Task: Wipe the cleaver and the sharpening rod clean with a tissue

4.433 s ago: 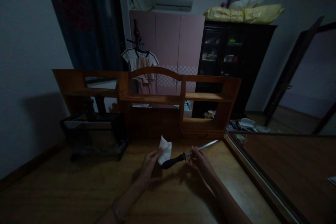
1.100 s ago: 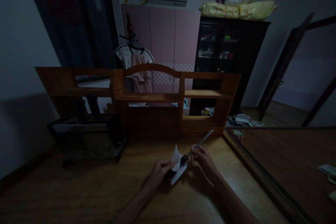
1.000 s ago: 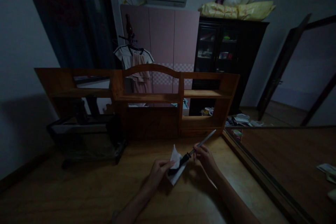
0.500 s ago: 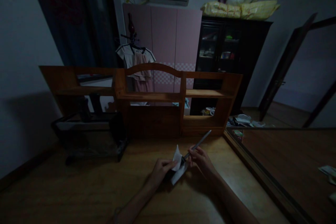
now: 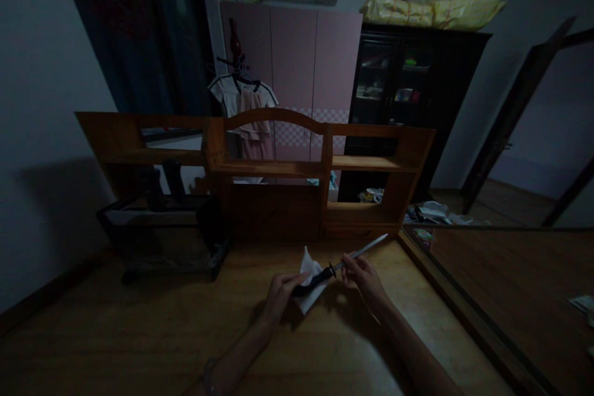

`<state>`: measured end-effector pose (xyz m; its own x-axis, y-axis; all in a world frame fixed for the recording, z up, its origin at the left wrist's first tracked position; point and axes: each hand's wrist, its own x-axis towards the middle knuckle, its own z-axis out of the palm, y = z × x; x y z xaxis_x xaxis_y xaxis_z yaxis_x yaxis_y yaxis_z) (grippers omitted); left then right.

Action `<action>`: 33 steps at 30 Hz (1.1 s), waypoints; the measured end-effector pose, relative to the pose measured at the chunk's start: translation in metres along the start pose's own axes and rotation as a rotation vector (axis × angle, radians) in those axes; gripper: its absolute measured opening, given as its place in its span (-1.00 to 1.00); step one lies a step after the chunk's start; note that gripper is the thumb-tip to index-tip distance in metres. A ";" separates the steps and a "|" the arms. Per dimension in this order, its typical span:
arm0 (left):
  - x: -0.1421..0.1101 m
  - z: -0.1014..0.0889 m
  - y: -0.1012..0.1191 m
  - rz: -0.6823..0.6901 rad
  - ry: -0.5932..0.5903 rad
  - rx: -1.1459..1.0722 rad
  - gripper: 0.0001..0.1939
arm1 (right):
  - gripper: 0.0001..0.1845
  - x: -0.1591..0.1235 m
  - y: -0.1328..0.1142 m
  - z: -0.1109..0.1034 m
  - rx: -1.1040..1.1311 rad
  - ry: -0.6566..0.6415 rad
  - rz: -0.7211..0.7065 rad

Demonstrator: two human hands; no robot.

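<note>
A sharpening steel [image 5: 320, 280], with a black handle, a small guard and a thin grey rod, slants up to the right above the wooden tabletop. A white tissue [image 5: 310, 267] lies behind and under its handle. My left hand [image 5: 279, 297] is closed at the handle's butt end, thumb on top, with the tissue in the same grip. Just past the guard, my right hand [image 5: 364, 275] pinches the rod; its tip sticks out beyond the fingers. The palm side of the left hand is hidden.
A dark knife block [image 5: 160, 235] with black handles stands on the left of the tabletop [image 5: 153, 334]. Along the back runs a wooden shelf unit [image 5: 269, 168]. A raised wooden edge [image 5: 445, 297] borders the right side. The room is dim.
The steel has turned flatter, and more of its black handle shows out of the tissue. Both hands have shifted slightly, the right one rightward. The view has moved a little.
</note>
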<state>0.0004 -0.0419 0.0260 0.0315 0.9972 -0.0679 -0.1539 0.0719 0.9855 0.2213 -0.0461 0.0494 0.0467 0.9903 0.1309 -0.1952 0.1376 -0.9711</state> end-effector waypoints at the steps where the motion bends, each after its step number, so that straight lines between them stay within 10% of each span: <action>1: 0.000 0.000 -0.001 -0.014 0.018 -0.006 -0.62 | -0.64 -0.001 -0.001 0.002 0.001 -0.008 0.006; 9: -0.013 0.007 0.015 0.060 -0.333 0.207 -0.60 | -0.66 -0.005 0.003 0.006 -0.033 -0.026 0.003; 33: -0.020 0.010 0.013 0.014 -0.435 0.197 -0.58 | -0.37 0.003 0.018 -0.005 -0.170 0.007 0.176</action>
<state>0.0081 -0.0613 0.0414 0.4478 0.8938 -0.0239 0.0312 0.0111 0.9995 0.2225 -0.0406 0.0312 0.0338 0.9985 -0.0441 -0.0328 -0.0429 -0.9985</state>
